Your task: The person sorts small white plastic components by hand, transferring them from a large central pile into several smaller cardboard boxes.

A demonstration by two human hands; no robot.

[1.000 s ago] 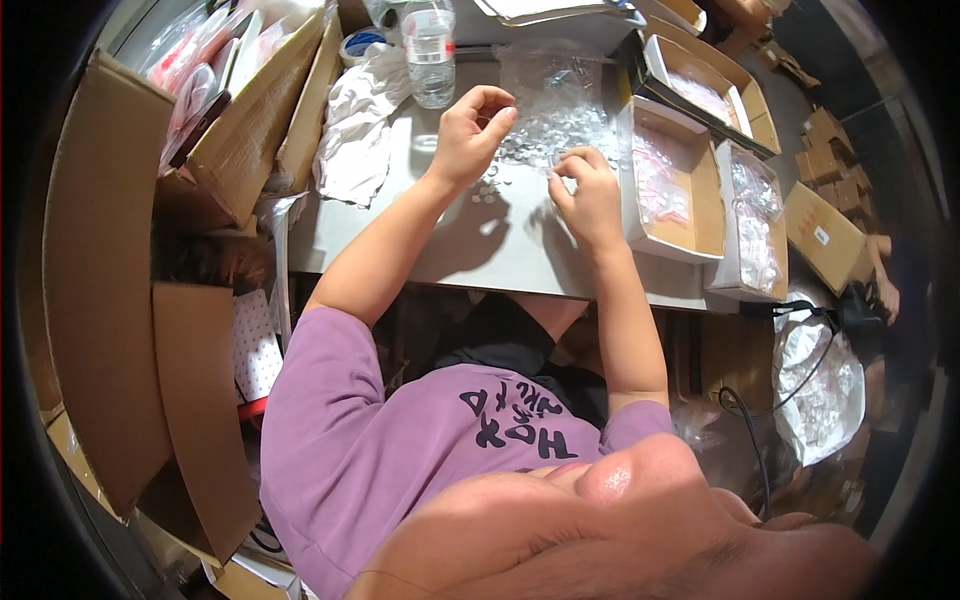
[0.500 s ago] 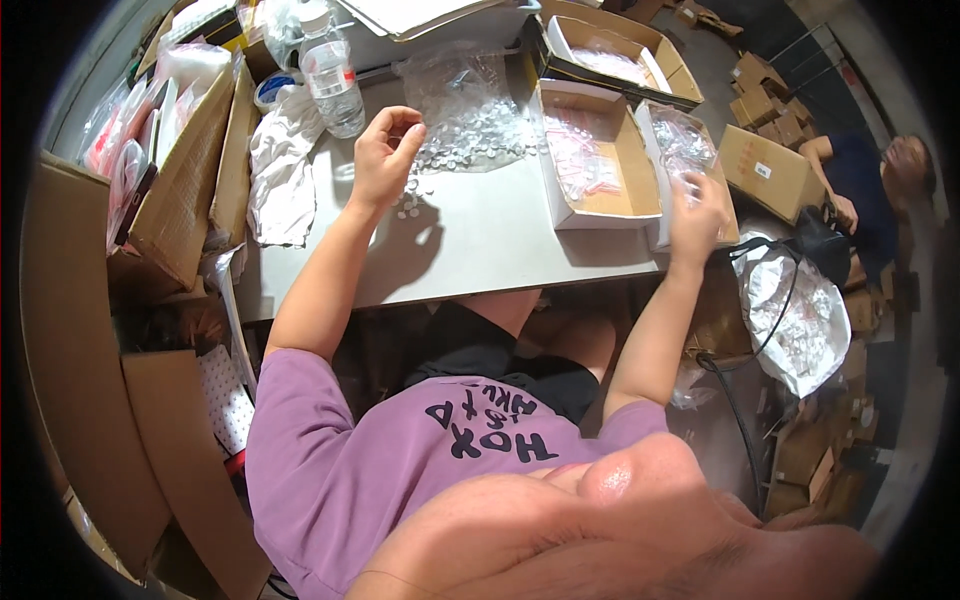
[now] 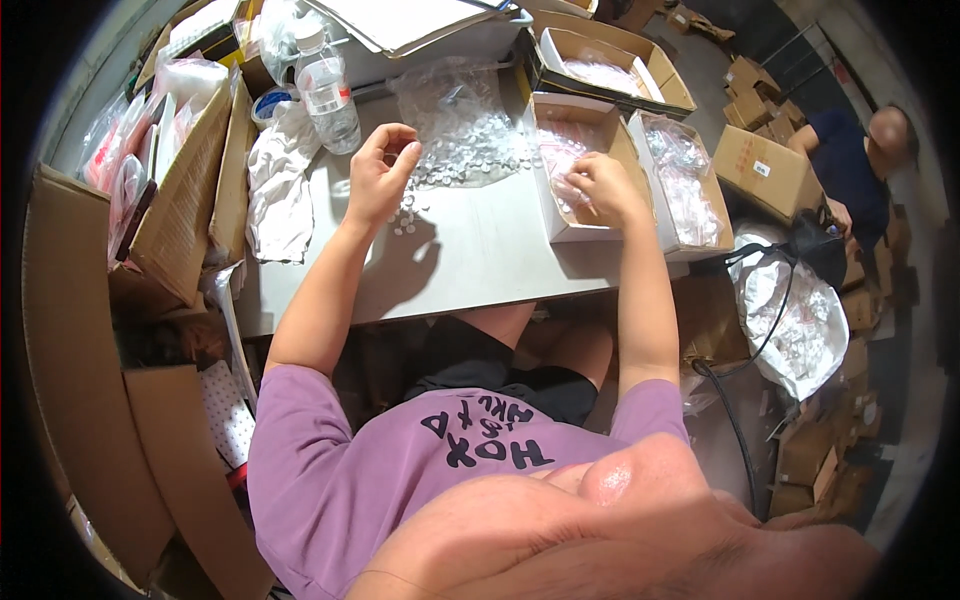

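Observation:
My left hand [image 3: 382,178] hovers above the table with its fingers curled toward the thumb; whatever it may hold is too small to make out. Next to it lie several small round whitish pieces [image 3: 404,222], and a larger pile of them [image 3: 470,150] spreads from a clear plastic bag [image 3: 445,88]. My right hand [image 3: 608,190] reaches into an open white box [image 3: 590,233], its fingertips pinched on a small clear plastic bag [image 3: 566,188] among others with pinkish edges. Right of that, a narrower white box [image 3: 690,252] holds more clear bags [image 3: 690,190].
A water bottle [image 3: 328,98] and a white cloth [image 3: 280,180] stand left of the pile. Cardboard boxes [image 3: 180,210] line the left side. Behind the white boxes is a black-edged box [image 3: 660,100]. At right are a white sack [image 3: 795,330], a carton [image 3: 765,172] and another person [image 3: 850,170].
My right hand has moved left from the narrower white box to the bags in the wider one. My left hand stays nearly in place, still curled.

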